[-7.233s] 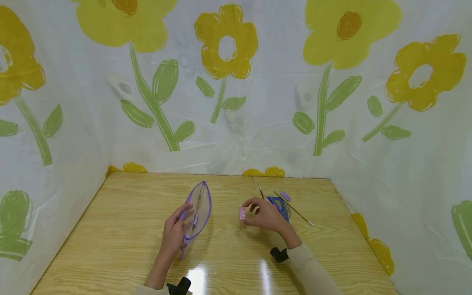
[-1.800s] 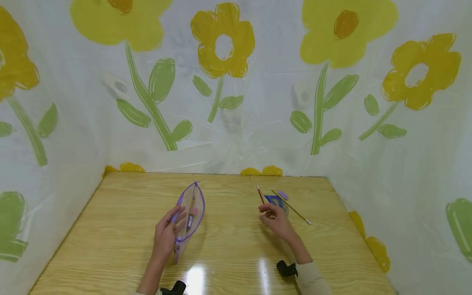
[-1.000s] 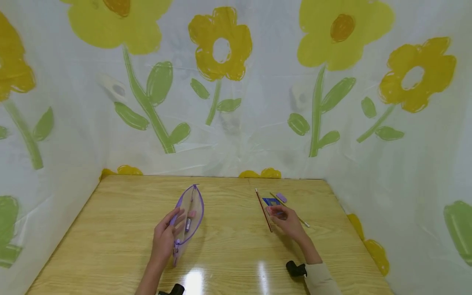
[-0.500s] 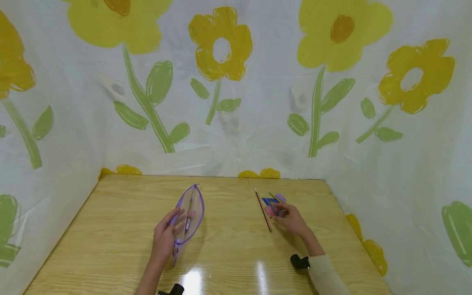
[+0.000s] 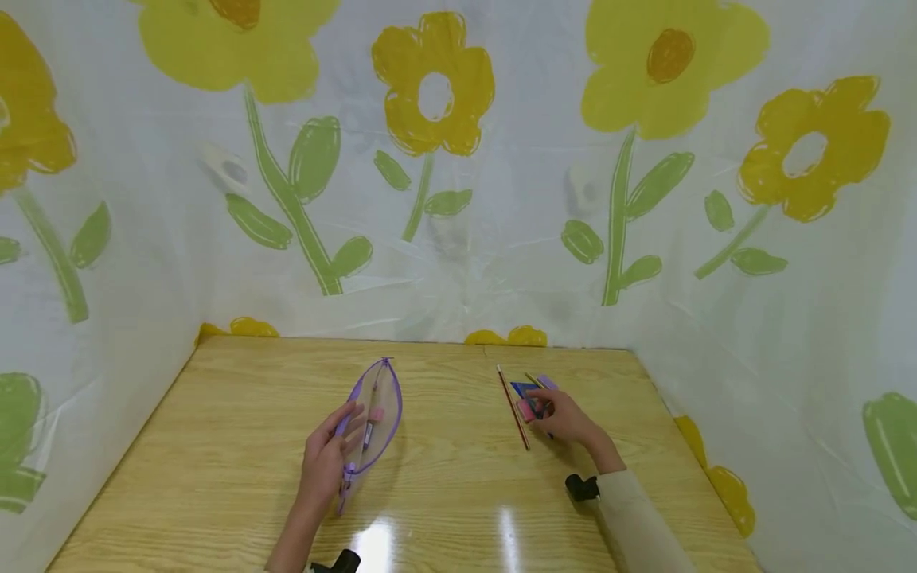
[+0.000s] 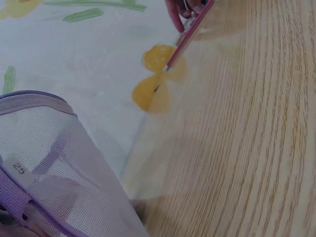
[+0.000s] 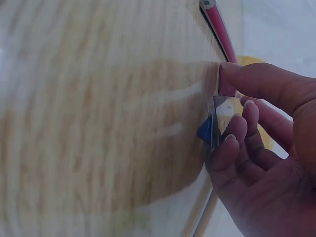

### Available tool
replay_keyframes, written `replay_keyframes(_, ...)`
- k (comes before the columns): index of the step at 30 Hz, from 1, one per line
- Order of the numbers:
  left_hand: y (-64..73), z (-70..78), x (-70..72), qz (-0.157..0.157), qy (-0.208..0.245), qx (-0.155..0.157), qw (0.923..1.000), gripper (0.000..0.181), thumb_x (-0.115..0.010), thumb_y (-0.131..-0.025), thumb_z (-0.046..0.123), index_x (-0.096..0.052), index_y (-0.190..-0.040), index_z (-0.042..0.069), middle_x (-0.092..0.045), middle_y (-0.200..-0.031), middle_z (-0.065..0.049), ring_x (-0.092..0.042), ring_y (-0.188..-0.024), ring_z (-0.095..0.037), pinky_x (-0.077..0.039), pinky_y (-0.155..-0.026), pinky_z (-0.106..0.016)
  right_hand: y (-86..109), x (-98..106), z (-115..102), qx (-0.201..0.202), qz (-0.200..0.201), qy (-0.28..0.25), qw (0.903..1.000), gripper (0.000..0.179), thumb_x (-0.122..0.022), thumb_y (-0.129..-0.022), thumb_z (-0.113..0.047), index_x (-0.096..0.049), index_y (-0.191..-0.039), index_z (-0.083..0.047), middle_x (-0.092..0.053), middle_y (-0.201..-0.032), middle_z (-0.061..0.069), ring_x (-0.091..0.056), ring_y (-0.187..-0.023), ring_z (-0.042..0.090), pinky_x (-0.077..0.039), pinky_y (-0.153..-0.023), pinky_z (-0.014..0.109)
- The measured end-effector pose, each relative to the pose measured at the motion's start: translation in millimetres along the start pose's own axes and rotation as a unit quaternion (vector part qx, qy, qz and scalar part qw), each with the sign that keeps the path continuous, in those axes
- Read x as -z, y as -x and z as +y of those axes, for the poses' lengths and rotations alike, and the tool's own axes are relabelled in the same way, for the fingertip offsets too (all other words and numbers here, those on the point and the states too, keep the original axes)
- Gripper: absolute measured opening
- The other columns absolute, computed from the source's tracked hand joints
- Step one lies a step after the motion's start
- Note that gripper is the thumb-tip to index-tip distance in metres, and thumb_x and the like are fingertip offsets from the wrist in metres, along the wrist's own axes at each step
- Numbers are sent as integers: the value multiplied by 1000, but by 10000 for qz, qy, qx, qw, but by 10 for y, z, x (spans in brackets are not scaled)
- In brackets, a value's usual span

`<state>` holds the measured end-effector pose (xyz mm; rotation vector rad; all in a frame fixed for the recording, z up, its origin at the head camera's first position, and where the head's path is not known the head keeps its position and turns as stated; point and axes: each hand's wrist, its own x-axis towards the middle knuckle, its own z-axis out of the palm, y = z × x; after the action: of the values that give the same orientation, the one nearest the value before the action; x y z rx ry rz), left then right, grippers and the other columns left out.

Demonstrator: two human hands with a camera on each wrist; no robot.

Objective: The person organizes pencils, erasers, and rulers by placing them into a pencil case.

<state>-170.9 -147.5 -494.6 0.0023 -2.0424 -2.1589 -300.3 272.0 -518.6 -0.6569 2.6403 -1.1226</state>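
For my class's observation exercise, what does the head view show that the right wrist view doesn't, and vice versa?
Only the head view shows the left hand holding the mesh pouch, and the lilac block. Only the right wrist view shows the palm side of the right hand and close detail at one end of the red pencil. Both show that hand and pencil, the pink block, the wooden table and the flowered cloth.

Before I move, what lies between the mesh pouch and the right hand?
In the head view, from the mesh pouch: bare tabletop, then the red pencil, then the pink block pinched by the right hand.
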Motion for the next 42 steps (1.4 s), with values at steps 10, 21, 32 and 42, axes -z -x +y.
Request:
replay_keyframes(10,-9,-7,49,2,229,-7,9997,59,-21,-91,-14,-38,-148,-14,-45,-149,-34,-62,-115,0,-53,-99,-17,-73,13,-36,-46,-295,78,9995,49,-73,-90,-4,-58,-134,8,-61,-91,9,-45,-65,10,-40,-56,21)
replay_keyframes(21,-17,7,57,24,30,-14,10000,57,-22,-95,-12,-40,-148,-11,-47,-149,-31,-61,-117,-1,-53,-99,-18,-86,-11,-45,-258,20,16,9997,45,-79,-86,-10,-64,-125,4,-60,-92,11,-46,-69,15,-41,-56,23)
replay_keyframes(32,-19,6,70,36,97,18,9999,57,-21,-95,-13,-39,-149,-11,-45,-150,-31,-61,-117,-1,-53,-100,-19,-88,-27,-60,-200,260,-19,9995,41,-81,-86,-18,-67,-120,-2,-63,-99,9,-52,-76,16,-47,-62,23)
replay_keyframes(42,-19,-3,42,89,184,85,9998,60,-22,-91,-14,-39,-148,-13,-45,-149,-33,-62,-114,0,-54,-100,-19,-47,-54,-47,-100,496,-318,9982,38,-81,-86,-18,-66,-118,-3,-65,-89,9,-55,-69,15,-50,-55,25)
